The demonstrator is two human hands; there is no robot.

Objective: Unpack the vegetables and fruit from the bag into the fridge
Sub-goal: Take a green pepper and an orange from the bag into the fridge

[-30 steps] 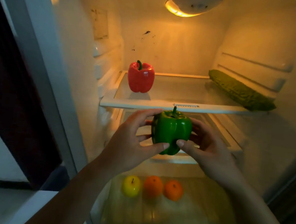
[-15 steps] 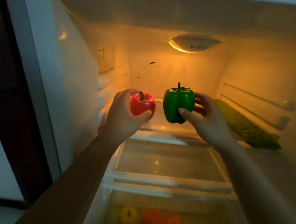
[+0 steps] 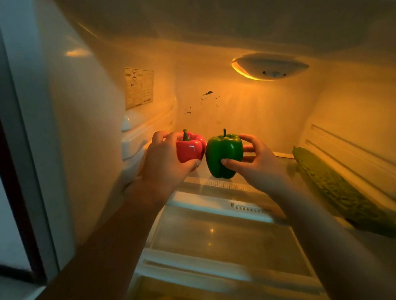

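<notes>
Amber-lit, the top shelf [image 3: 213, 184] seemingly bears the green pepper [image 3: 224, 152], right hand [image 3: 260, 166] pinching its flanks, just beside the red pepper [image 3: 189, 149] the left hand [image 3: 163, 168] grips; it should handle light, firm, slick.

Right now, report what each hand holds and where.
The left hand grips the red pepper round its left side, thumb on the lower front. The right hand holds the green pepper by its right side, thumb in front.

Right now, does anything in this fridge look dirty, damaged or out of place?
Yes: dark specks are scattered on the back wall above the red pepper and green pepper, like splatter or grime. Both peppers look undamaged.
</notes>
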